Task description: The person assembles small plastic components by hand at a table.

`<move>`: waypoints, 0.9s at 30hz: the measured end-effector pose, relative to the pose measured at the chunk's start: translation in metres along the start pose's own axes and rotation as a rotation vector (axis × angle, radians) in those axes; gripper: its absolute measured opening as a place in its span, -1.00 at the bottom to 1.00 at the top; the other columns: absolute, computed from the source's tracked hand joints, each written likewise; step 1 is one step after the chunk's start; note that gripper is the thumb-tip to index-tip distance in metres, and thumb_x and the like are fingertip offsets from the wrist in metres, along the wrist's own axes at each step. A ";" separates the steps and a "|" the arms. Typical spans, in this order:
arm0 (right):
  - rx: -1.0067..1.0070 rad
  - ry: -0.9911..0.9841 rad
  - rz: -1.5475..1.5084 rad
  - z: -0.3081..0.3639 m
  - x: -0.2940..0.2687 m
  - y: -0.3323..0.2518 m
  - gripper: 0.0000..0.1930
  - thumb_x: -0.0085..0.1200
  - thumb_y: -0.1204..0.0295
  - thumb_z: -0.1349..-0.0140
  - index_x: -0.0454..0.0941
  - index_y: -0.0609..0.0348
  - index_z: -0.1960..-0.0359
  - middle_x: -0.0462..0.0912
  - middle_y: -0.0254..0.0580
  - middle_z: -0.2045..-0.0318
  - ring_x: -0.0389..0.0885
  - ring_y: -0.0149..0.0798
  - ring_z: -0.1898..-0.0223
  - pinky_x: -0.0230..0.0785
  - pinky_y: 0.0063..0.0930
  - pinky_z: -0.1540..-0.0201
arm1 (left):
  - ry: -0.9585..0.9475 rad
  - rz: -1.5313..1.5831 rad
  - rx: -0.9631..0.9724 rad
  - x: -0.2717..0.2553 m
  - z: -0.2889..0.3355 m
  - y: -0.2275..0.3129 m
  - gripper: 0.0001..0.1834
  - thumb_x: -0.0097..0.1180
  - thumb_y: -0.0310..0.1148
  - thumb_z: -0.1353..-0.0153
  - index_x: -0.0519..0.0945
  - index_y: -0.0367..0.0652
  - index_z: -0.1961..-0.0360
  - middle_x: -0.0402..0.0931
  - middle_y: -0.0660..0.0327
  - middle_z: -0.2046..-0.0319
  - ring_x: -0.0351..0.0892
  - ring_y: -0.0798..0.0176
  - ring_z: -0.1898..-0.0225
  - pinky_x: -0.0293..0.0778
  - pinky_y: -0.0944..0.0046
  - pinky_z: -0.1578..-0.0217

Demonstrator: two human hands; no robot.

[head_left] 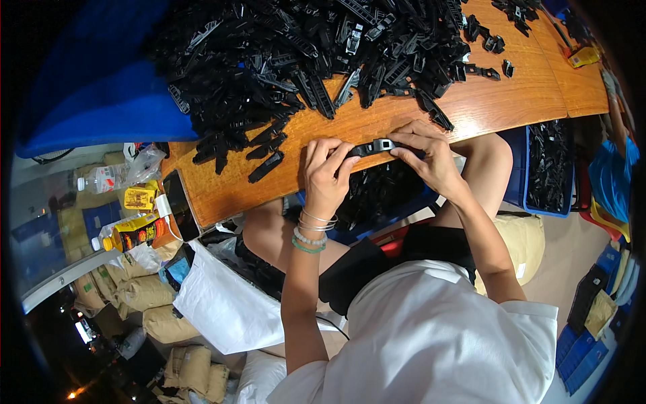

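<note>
A narrow black plastic part (367, 149) with a grey piece near its right end is held between both hands at the table's near edge. My left hand (325, 165) pinches its left end between thumb and fingers. The right end is gripped by my right hand (428, 153), thumb below and fingers above. Just beyond lies a large heap of similar black plastic parts (289, 60), a few of them loose at its near side. Below the held part, a blue bin (363, 232) with more black parts stands between my legs.
The wooden table (377, 124) spans the far side. A blue tray (101, 114) leans in at the far left. Bottles (138, 232) and a phone (178, 198) are at the table's left end. Another blue bin (517, 168) of black parts stands right. Sacks (168, 323) lie lower left.
</note>
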State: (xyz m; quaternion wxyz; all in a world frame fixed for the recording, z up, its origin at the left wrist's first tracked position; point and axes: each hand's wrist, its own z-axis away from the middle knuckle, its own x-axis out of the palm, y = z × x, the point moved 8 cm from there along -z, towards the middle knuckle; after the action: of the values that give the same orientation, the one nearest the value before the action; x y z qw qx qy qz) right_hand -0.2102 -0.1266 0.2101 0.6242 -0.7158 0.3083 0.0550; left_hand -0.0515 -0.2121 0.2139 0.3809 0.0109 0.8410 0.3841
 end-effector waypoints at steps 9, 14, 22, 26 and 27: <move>-0.127 -0.045 0.063 -0.002 0.018 -0.010 -0.74 0.25 0.61 0.04 0.67 0.30 0.23 0.55 -0.15 0.29 0.50 -0.11 0.20 0.35 -0.28 0.09 | -0.047 0.005 0.058 0.001 -0.008 0.006 -0.72 0.34 -0.54 0.09 0.66 -0.27 0.27 0.50 0.15 0.37 0.42 0.09 0.31 0.40 0.16 0.28; -0.240 -0.006 0.008 0.011 -0.005 -0.013 -0.72 0.11 0.75 0.04 0.64 0.32 0.25 0.58 -0.03 0.30 0.58 0.01 0.25 0.46 -0.30 0.20 | -0.134 0.161 -0.016 0.001 -0.014 0.000 -0.61 0.44 -0.38 0.16 0.65 -0.36 0.28 0.52 0.11 0.36 0.50 0.07 0.28 0.44 0.18 0.24; -0.147 0.416 0.633 -0.030 -0.086 0.023 -0.84 0.18 0.58 -0.03 0.59 0.18 0.31 0.55 -0.15 0.28 0.52 -0.04 0.23 0.32 -0.24 0.15 | -0.158 -0.186 0.438 0.092 -0.060 0.085 -0.55 0.03 -0.60 0.04 0.48 -0.28 0.02 0.43 0.08 0.05 0.40 0.01 0.03 0.33 0.10 0.00; -0.044 0.404 0.599 -0.037 -0.082 0.045 -0.82 0.23 0.46 -0.05 0.54 0.16 0.29 0.51 -0.11 0.33 0.49 0.01 0.26 0.29 -0.20 0.20 | -0.207 -0.298 0.527 0.105 -0.063 0.098 -0.70 0.06 -0.57 0.05 0.46 -0.30 0.21 0.43 0.09 0.19 0.40 0.03 0.10 0.35 0.10 0.09; -0.012 0.397 0.527 -0.037 -0.082 0.051 -0.80 0.22 0.49 -0.05 0.52 0.17 0.28 0.50 -0.09 0.33 0.48 0.03 0.26 0.29 -0.18 0.19 | -0.209 -0.297 0.530 0.101 -0.059 0.097 -0.70 0.06 -0.57 0.05 0.46 -0.30 0.21 0.43 0.09 0.19 0.40 0.03 0.10 0.35 0.10 0.09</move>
State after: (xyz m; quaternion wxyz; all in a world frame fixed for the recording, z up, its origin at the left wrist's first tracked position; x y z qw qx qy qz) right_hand -0.3136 -0.1321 0.2128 0.5119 -0.6119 0.5982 0.0759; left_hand -0.1879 -0.1497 0.2380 0.5012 0.0262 0.8604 0.0888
